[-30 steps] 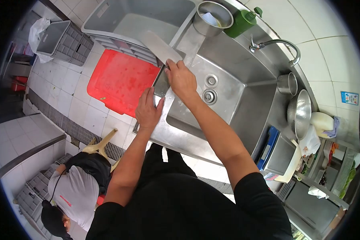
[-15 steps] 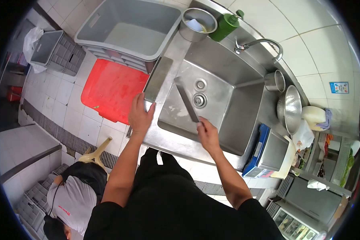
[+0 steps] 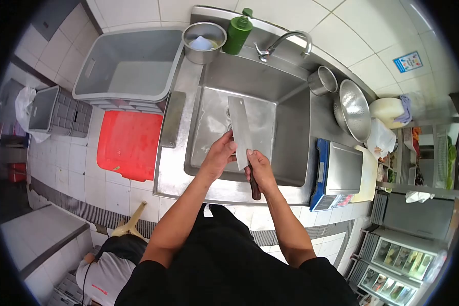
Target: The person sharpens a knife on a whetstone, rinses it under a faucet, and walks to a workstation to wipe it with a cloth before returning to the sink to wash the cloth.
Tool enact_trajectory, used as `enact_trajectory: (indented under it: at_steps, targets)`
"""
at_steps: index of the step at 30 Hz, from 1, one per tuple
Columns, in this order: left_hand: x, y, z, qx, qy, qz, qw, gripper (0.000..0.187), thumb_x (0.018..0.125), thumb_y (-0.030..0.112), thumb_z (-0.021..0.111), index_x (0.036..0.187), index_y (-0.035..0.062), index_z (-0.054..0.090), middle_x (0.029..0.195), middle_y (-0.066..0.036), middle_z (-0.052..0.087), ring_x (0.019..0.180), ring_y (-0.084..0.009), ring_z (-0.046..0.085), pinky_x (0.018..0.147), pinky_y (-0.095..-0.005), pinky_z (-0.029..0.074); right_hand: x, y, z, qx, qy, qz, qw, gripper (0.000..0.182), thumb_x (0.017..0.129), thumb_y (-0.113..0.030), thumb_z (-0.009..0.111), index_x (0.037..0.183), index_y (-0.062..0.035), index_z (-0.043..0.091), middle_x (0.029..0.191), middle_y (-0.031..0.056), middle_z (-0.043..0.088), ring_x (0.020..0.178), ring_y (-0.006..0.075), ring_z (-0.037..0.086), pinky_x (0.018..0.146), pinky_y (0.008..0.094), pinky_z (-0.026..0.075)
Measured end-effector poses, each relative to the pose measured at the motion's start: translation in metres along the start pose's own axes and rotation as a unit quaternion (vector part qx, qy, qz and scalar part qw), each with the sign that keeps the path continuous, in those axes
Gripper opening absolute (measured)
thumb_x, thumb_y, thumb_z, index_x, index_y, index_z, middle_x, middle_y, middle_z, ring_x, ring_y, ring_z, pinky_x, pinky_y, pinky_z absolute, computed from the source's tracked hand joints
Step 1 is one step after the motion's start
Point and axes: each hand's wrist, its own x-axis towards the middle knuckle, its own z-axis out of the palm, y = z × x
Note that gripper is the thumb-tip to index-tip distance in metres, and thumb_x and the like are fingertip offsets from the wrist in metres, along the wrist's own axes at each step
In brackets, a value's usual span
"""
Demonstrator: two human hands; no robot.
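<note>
A wide-bladed cleaver [image 3: 243, 133] with a dark wooden handle is held over the steel sink [image 3: 201, 109], its broad face turned up to the camera. My right hand [image 3: 261, 171] is closed around it where the blade meets the handle. At the blade's left edge, my left hand [image 3: 221, 154] has its fingers curled against the lower blade, some of them hidden behind it. A dark flat whetstone-like block [image 3: 173, 120] lies on the counter left of the sink.
Behind the sink are a steel pot [image 3: 204, 55], a green pump bottle [image 3: 238, 33] and a faucet [image 3: 285, 38]. A scale [image 3: 341, 171] and colander [image 3: 354, 109] are right; a grey tub [image 3: 143, 76] and red lid [image 3: 130, 145] left. A person [image 3: 104, 275] sits lower left.
My left hand has left the counter edge and now touches the blade. The cleaver has turned from edge-on to broad face up, and my right hand's grip is nearer the blade. The view has shifted.
</note>
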Motion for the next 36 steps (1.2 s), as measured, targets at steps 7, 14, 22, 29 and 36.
enact_trajectory:
  at_steps: [7,14,22,29,36]
  targets:
    - [0.004,0.001,0.016,0.040,-0.016,-0.011,0.999,0.069,0.093,0.019,0.068,0.150,0.0025,0.033,0.129,-0.009,0.055,0.115,-0.0184,0.058,0.094,-0.0363,0.052,-0.013,0.005,-0.006,0.053,0.019,0.001,0.998,0.032,0.102,-0.041,0.053,0.088,-0.0120,0.052,0.057,-0.0011,0.049,0.044,0.0090,0.046,0.042,0.0236,0.040]
    - [0.007,-0.008,0.023,0.047,-0.029,-0.031,0.998,0.069,0.093,0.019,0.067,0.151,0.0031,0.032,0.129,-0.009,0.055,0.114,-0.0186,0.058,0.092,-0.0357,0.052,-0.019,0.009,-0.015,0.120,0.025,0.021,0.992,0.030,0.102,-0.040,0.054,0.090,-0.0124,0.052,0.056,-0.0012,0.047,0.044,0.0104,0.046,0.042,0.0247,0.040]
    - [-0.027,0.013,-0.055,0.474,0.361,0.217,0.773,0.042,0.090,0.019,0.069,0.126,0.0000,0.059,0.111,-0.014,0.064,0.108,-0.0250,0.059,0.090,-0.0367,0.049,0.020,0.008,-0.010,-0.022,-0.045,0.010,0.999,0.020,0.100,-0.029,0.059,0.095,-0.0099,0.053,0.059,-0.0005,0.049,0.045,0.0098,0.045,0.043,0.0250,0.039]
    - [-0.060,0.024,-0.120,0.690,0.412,0.163,0.572,0.053,0.082,0.023,0.075,0.127,0.0002,0.059,0.122,-0.021,0.054,0.114,-0.0371,0.052,0.096,-0.0442,0.043,0.048,0.019,0.054,-0.313,-0.091,-0.074,0.943,0.037,0.093,-0.032,0.062,0.098,0.0027,0.050,0.063,0.0118,0.057,0.051,0.0207,0.058,0.052,0.0391,0.047]
    - [-0.057,0.013,-0.136,0.704,0.415,0.220,0.532,0.054,0.081,0.024,0.076,0.127,-0.0002,0.059,0.118,-0.019,0.056,0.110,-0.0364,0.054,0.094,-0.0431,0.046,0.143,0.002,0.100,-0.366,-0.059,-0.166,0.914,0.040,0.094,-0.035,0.058,0.110,0.0013,0.055,0.084,0.0281,0.067,0.086,0.0498,0.064,0.078,0.0547,0.049]
